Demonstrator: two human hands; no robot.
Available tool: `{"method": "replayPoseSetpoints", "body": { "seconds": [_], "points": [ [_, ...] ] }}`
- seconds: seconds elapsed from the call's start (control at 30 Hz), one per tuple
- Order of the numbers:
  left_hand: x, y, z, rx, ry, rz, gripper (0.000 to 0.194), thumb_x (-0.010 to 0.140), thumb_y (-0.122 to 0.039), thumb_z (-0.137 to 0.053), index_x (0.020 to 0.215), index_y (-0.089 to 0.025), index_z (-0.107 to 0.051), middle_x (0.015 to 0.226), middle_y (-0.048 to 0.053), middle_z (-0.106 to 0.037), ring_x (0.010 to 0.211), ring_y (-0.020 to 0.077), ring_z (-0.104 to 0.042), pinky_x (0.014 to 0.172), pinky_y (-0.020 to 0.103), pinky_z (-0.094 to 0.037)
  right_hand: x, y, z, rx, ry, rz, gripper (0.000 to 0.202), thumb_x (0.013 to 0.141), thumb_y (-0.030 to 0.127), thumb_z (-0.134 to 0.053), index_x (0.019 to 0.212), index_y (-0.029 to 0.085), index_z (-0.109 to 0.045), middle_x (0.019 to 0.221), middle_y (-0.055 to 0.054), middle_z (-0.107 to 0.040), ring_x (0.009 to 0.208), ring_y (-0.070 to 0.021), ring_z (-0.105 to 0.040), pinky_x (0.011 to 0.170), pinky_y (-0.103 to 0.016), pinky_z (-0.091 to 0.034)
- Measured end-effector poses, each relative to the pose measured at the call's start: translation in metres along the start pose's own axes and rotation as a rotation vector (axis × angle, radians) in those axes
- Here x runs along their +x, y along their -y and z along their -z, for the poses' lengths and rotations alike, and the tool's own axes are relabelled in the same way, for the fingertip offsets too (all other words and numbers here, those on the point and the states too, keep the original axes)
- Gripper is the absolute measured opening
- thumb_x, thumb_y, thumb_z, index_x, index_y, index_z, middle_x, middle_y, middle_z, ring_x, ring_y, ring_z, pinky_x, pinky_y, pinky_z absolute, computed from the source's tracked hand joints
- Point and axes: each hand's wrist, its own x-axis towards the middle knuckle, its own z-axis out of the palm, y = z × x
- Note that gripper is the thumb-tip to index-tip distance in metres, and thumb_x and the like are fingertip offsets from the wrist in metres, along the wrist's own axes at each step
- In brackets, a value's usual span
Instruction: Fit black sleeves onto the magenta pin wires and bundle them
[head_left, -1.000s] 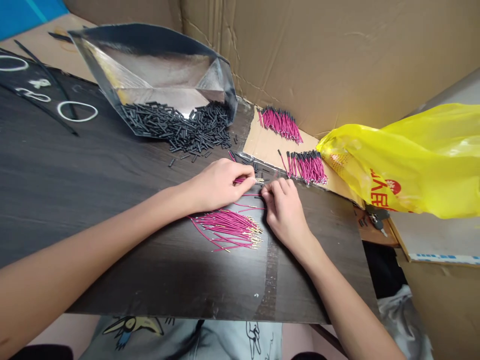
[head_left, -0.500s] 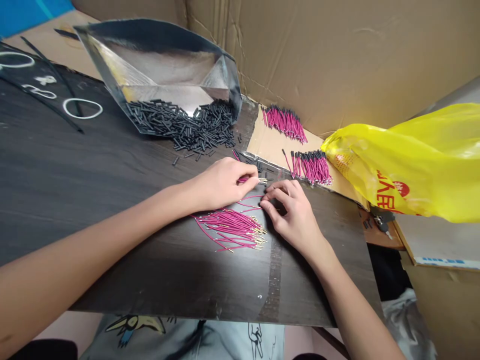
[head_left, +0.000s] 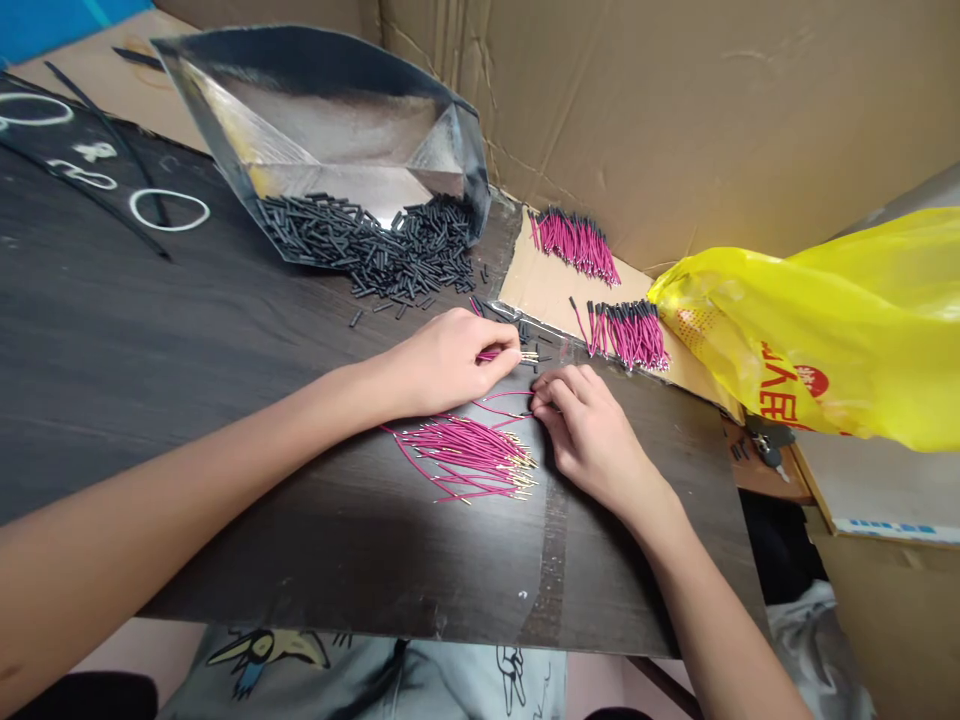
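My left hand (head_left: 465, 362) is closed round a few magenta wires (head_left: 491, 355), whose gold tips stick out to the right past the thumb. Just right of it, my right hand (head_left: 589, 430) pinches the end of a loose magenta wire (head_left: 502, 396); the fingertips partly hide that end. Below both hands lies a pile of magenta wires (head_left: 465, 455), with gold pin tips pointing right. Short black sleeves (head_left: 510, 318) are scattered on the table just beyond my left hand.
An open foil bag (head_left: 345, 130) spills many black sleeves (head_left: 375, 250) at the back. Bunches of black-capped magenta wires (head_left: 577, 245) lie on cardboard (head_left: 517, 285). A yellow plastic bag (head_left: 810, 320) is at right, beside keys (head_left: 769, 450). White loops (head_left: 169, 210) lie at left.
My right hand's fingers have drawn closer together at the wire's end. My left hand keeps its grip on the wires. The whole view has shifted slightly.
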Motion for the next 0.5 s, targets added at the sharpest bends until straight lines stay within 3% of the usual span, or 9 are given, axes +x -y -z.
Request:
{"method": "replayPoseSetpoints", "body": {
  "seconds": [0.3,0.5],
  "points": [
    [-0.0005,-0.0017,0.0002,-0.02,0.061,-0.065,0.028,0.091,-0.026,-0.054,0.066,-0.015,-0.061,0.055,-0.003,-0.048,0.054,0.0087,-0.038,0.058,0.026,-0.028,-0.0002,-0.0026,-0.003,0.088,-0.27,-0.13,0.014,0.105,0.019,-0.039,0.093,0.022,-0.046,0.095,-0.007,-0.056,0.091,-0.0233,-0.052,0.083,-0.04,-0.044],
    [-0.0007,-0.005,0.0,-0.017,0.104,-0.081,0.026,0.091,-0.024,-0.054,0.068,-0.015,-0.061,0.057,-0.003,-0.05,0.055,0.0083,-0.04,0.059,0.025,-0.028,0.0002,-0.0025,-0.0075,0.08,-0.294,-0.149,0.013,0.104,0.019,-0.041,0.094,0.021,-0.047,0.092,-0.007,-0.055,0.087,-0.0222,-0.052,0.08,-0.038,-0.043]
  ]
}}
